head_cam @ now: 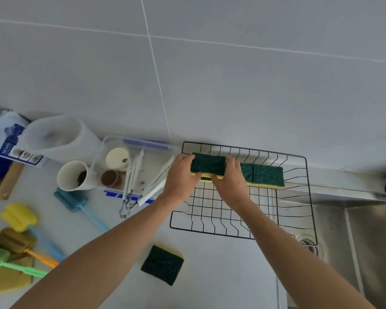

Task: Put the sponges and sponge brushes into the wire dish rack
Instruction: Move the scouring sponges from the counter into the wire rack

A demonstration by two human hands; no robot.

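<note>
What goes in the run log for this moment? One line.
both hands grip green-and-yellow sponge | over black wire dish rack | two sponges inside | one sponge on counter

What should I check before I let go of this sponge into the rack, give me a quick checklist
1. Sponge held by both the left hand and the right hand: ok.
2. Sponge over the rack, at its far left: ok.
3. Bare rack floor below the hands: ok.
4. Clear of the sponges already in the rack: cannot tell, the right hand hides the gap.
5. Rack seated steadily, partly over the sink: cannot tell.
6. All pieces racked: not ok, one sponge on the counter and the brushes are outside the rack.
</note>
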